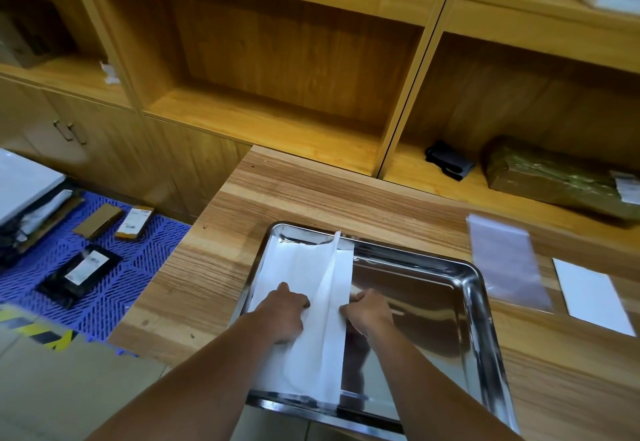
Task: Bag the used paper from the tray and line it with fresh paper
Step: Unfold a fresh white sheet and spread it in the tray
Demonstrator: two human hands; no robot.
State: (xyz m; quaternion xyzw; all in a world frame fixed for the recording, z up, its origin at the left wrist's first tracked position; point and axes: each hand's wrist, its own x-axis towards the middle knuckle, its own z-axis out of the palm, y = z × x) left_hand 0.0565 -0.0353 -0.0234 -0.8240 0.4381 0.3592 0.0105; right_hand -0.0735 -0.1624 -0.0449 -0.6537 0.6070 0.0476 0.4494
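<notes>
Thin, limp paper (304, 278) lies creased in the left half of the tray (415, 305) on the desk (311, 205). The left hand (285, 312) and right hand (369, 310) apparently pinch its raised fold. Light and easily torn; best gathered there.

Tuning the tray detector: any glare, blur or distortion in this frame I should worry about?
Head view: steel tray mirrors its surroundings, bright glare along its rim; plastic bag and floor parcels at left are blurred; shelf uprights lean and bow from the wide-angle lens; white paper is sharp but nearly featureless.
</notes>
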